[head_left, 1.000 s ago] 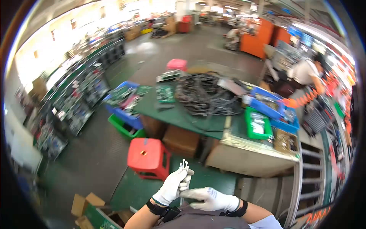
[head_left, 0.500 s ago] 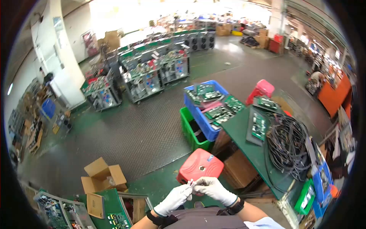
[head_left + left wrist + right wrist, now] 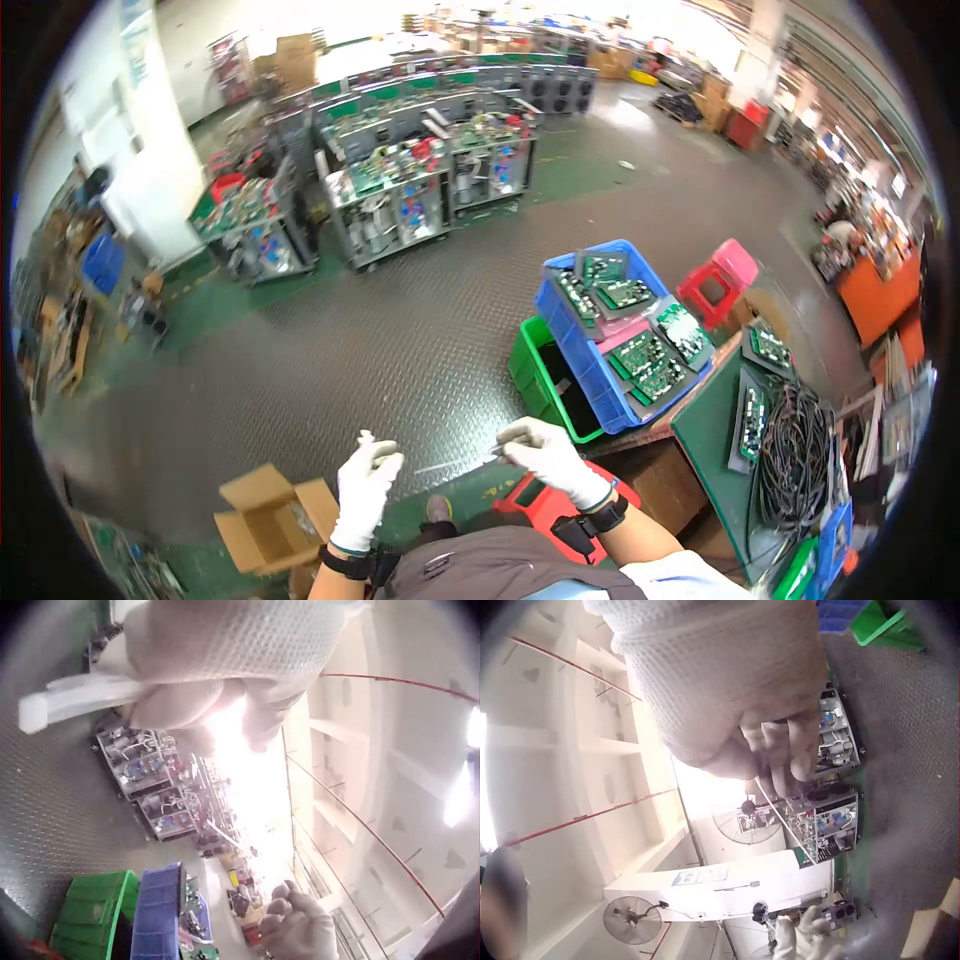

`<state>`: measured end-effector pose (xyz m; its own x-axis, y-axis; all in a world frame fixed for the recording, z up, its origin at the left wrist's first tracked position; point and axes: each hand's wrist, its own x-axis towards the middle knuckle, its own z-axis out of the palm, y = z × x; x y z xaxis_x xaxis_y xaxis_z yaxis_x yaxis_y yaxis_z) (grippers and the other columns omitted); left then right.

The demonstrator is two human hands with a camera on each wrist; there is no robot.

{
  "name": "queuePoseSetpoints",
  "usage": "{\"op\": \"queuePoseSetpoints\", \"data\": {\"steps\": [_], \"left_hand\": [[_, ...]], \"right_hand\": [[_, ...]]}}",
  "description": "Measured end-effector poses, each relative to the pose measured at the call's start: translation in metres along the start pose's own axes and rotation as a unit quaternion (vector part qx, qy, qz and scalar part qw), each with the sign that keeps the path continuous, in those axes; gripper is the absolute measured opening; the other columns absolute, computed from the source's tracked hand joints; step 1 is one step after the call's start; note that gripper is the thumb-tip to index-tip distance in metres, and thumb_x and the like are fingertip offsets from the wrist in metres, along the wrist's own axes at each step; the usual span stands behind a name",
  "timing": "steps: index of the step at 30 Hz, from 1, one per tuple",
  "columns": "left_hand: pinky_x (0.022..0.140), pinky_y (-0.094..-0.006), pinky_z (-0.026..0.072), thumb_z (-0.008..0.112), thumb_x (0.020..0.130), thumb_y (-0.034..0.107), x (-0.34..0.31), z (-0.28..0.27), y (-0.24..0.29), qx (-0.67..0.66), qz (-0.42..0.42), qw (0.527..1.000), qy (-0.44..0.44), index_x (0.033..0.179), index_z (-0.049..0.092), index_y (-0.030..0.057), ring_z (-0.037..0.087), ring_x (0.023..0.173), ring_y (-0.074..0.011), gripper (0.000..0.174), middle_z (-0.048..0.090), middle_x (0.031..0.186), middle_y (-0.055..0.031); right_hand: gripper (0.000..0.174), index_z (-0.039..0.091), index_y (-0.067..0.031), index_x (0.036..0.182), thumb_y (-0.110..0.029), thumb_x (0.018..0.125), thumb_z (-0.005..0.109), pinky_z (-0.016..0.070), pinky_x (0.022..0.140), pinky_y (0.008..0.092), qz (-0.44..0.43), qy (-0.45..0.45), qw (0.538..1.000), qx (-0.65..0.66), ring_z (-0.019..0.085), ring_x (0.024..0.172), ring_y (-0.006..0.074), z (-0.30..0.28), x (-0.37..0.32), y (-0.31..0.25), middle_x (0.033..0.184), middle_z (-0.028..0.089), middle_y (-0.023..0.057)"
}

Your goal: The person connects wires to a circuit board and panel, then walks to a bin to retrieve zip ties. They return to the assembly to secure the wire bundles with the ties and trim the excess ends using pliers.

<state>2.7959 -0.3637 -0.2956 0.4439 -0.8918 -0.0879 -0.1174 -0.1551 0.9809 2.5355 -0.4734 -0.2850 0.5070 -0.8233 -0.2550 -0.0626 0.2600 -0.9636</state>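
My gloved left hand [image 3: 364, 492] grips a small bunch of white cable ties [image 3: 79, 703]. Their blocky ends stick out past the fingers, and most of their length is hidden by the glove. Off to the right, my gloved right hand [image 3: 553, 460] pinches one thin white cable tie [image 3: 450, 465] at its fingertips. That single tie points left across the gap between my hands. In the right wrist view the same strip [image 3: 786, 821] runs down from the curled fingers.
Below my left hand lies an opened cardboard box [image 3: 275, 535]. A red stool [image 3: 560, 515] stands under my right hand. Ahead are a green bin [image 3: 540, 385], a blue crate [image 3: 590, 370] of circuit boards, and a green table [image 3: 715, 440] with a coil of black cable [image 3: 800, 450].
My hands were together at the white ties and are now wide apart, the right one with a single tie. The head view has swung left, away from the cable table.
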Motion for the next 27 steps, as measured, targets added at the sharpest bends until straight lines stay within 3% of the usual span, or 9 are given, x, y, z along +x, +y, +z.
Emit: {"op": "queuePoseSetpoints", "data": {"steps": [6, 8, 10, 14, 16, 18, 20, 22, 27], "left_hand": [[0.076, -0.0279, 0.0511, 0.061, 0.088, 0.019, 0.147, 0.086, 0.033, 0.199, 0.142, 0.911, -0.331, 0.109, 0.064, 0.0017, 0.064, 0.082, -0.0147, 0.028, 0.068, 0.093, -0.0079], [0.076, -0.0333, 0.0526, 0.059, 0.090, 0.028, 0.201, 0.107, 0.019, 0.186, 0.014, 0.884, -0.429, 0.107, 0.067, 0.0065, 0.068, 0.084, -0.0236, 0.029, 0.070, 0.091, -0.0100], [0.058, -0.0273, 0.0472, 0.054, 0.095, 0.019, 0.257, 0.130, 0.011, 0.140, 0.029, 0.876, -0.460, 0.104, 0.067, 0.0012, 0.059, 0.065, -0.0108, 0.024, 0.068, 0.082, -0.0057], [0.060, -0.0321, 0.0494, 0.058, 0.090, 0.013, 0.377, 0.170, 0.037, 0.150, 0.049, 0.879, -0.450, 0.093, 0.066, 0.0010, 0.063, 0.064, -0.0183, 0.015, 0.066, 0.075, -0.0116], [0.068, -0.0354, 0.0514, 0.056, 0.091, 0.034, 0.443, 0.187, 0.056, 0.355, 0.118, 0.772, -0.513, 0.094, 0.067, 0.0091, 0.065, 0.073, -0.0257, 0.027, 0.067, 0.081, -0.0079], [0.063, -0.0365, 0.0493, 0.053, 0.092, 0.037, 0.497, 0.205, 0.072, 0.275, 0.240, 0.783, -0.503, 0.085, 0.063, 0.0095, 0.062, 0.068, -0.0277, 0.030, 0.063, 0.073, -0.0077], [0.066, -0.0362, 0.0500, 0.052, 0.093, 0.034, 0.549, 0.228, 0.081, 0.315, 0.156, 0.762, -0.544, 0.087, 0.064, 0.0098, 0.063, 0.069, -0.0269, 0.027, 0.064, 0.076, -0.0070], [0.059, -0.0329, 0.0501, 0.058, 0.089, 0.013, 0.592, 0.258, 0.090, 0.261, 0.221, 0.785, -0.516, 0.096, 0.068, 0.0017, 0.064, 0.063, -0.0219, 0.016, 0.066, 0.079, -0.0144], [0.058, -0.0346, 0.0508, 0.059, 0.088, 0.013, 0.726, 0.371, 0.106, 0.251, 0.210, 0.687, -0.649, 0.098, 0.069, 0.0018, 0.065, 0.064, -0.0247, 0.018, 0.067, 0.080, -0.0161]], "right_hand": [[0.020, 0.064, -0.0052, 0.107, -0.015, 0.091, 0.061, 0.0466, 0.070, 0.0232, -0.024, 0.055, 0.997, -0.047, 0.054, 0.079, 0.0037, -0.025, 0.087, -0.017, 0.087, 0.063, -0.0019], [0.021, 0.065, -0.0047, 0.109, -0.014, 0.091, 0.061, 0.0480, 0.074, 0.0239, -0.034, 0.119, 0.991, -0.057, 0.057, 0.083, 0.0057, -0.051, 0.125, -0.004, 0.093, 0.066, -0.0007], [0.025, 0.064, -0.0044, 0.114, -0.014, 0.091, 0.060, 0.0488, 0.080, 0.0257, 0.057, 0.116, 0.991, -0.025, 0.060, 0.090, 0.0087, -0.071, 0.163, -0.018, 0.100, 0.068, 0.0018], [0.034, 0.060, -0.0042, 0.124, -0.020, 0.093, 0.058, 0.0470, 0.091, 0.0322, -0.057, 0.070, 0.987, -0.134, 0.060, 0.105, 0.0193, -0.113, 0.275, -0.030, 0.115, 0.064, 0.0101], [0.032, 0.061, -0.0076, 0.121, -0.025, 0.095, 0.055, 0.0488, 0.088, 0.0350, -0.048, 0.036, 0.975, -0.215, 0.063, 0.101, 0.0247, -0.138, 0.330, -0.058, 0.109, 0.066, 0.0120], [0.029, 0.062, -0.0106, 0.114, -0.028, 0.095, 0.051, 0.0501, 0.083, 0.0384, -0.085, 0.005, 0.926, -0.369, 0.064, 0.096, 0.0300, -0.163, 0.379, -0.078, 0.103, 0.066, 0.0126], [0.029, 0.064, -0.0098, 0.112, -0.031, 0.095, 0.052, 0.0514, 0.074, 0.0397, -0.094, 0.043, 0.925, -0.366, 0.065, 0.087, 0.0320, -0.183, 0.419, -0.103, 0.095, 0.066, 0.0136], [0.028, 0.064, -0.0111, 0.110, -0.032, 0.094, 0.053, 0.0512, 0.073, 0.0395, -0.086, 0.042, 0.911, -0.400, 0.065, 0.085, 0.0315, -0.215, 0.461, -0.109, 0.092, 0.067, 0.0123], [0.026, 0.062, -0.0104, 0.102, -0.032, 0.092, 0.052, 0.0497, 0.075, 0.0412, 0.014, 0.209, 0.918, -0.337, 0.064, 0.087, 0.0319, -0.306, 0.521, -0.103, 0.092, 0.066, 0.0118]]}}
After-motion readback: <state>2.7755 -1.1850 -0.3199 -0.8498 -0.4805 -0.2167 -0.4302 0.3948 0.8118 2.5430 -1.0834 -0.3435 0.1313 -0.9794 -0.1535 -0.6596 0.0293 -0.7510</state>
